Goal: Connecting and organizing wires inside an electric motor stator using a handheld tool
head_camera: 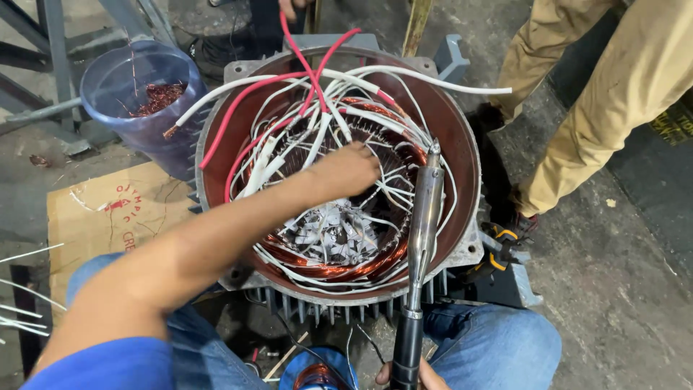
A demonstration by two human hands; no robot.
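Head view: left hand (351, 167) fingers buried among white wires (317, 137) inside motor stator (462, 144).

Left hand (351, 167) in stator windings (339, 238) (copper), right hand (411, 375) gripping tool (422, 224)

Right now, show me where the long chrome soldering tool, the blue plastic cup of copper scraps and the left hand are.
long chrome soldering tool (424, 209), head view, middle of its shiny barrel.
blue plastic cup of copper scraps (115, 79), head view, inner wall near the rim.
left hand (350, 170), head view, back of the hand inside the motor windings.
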